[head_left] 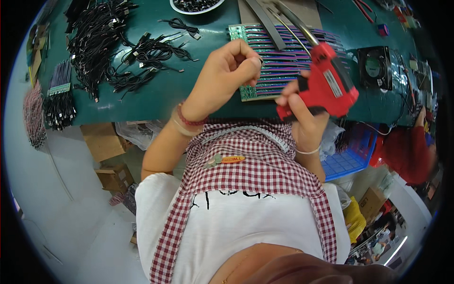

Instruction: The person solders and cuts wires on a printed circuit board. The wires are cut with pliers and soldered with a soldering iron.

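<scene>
My right hand point(307, 113) grips the handle of a red soldering gun point(333, 90), its metal barrel pointing up and to the left. Fingers of my left hand point(227, 78) are pinched together at the left side of a row of green circuit boards point(238, 33). A tiny dark bit shows at the fingertips, too small to name. Blue, red and black wires point(291, 64) run rightward from the boards, side by side. A flat grey metal bar point(267, 26) lies across the upper wires, below the gun's barrel. My left hand hides part of the boards.
Black cables point(101, 42) lie heaped on the green table at left, beside a bundle of finished-looking wired boards point(60, 90). A white bowl point(203, 13) of small dark parts stands at the back. At right are a black fan point(375, 68), a blue basket point(350, 164) and another person's red sleeve point(409, 151).
</scene>
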Demonstrator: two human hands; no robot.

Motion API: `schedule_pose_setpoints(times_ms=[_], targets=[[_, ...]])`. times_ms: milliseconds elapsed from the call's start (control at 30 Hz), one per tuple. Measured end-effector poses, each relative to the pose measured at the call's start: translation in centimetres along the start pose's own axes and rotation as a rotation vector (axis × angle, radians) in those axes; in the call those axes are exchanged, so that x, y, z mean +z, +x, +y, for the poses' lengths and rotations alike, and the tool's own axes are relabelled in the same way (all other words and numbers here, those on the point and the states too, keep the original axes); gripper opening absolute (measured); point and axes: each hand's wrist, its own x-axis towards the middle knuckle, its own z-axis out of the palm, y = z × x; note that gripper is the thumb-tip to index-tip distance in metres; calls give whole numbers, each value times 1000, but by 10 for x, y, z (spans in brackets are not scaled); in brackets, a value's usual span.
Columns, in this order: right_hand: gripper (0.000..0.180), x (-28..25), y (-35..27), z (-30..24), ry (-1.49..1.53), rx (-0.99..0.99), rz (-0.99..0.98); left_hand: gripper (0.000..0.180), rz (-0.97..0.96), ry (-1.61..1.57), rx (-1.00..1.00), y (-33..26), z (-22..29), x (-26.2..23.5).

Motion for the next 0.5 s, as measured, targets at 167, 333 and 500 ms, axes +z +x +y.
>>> schedule_pose_setpoints(times_ms=[167,333,500], targets=[[18,5,7,4,-163,39,-191,8,102,-103,-65,-24,-3,22],[12,8,-2,-6,-190,24,-139,10,233,423,321,-31,-23,31],[15,-2,-14,3,-302,59,-148,9,182,496,262,-40,-23,32]])
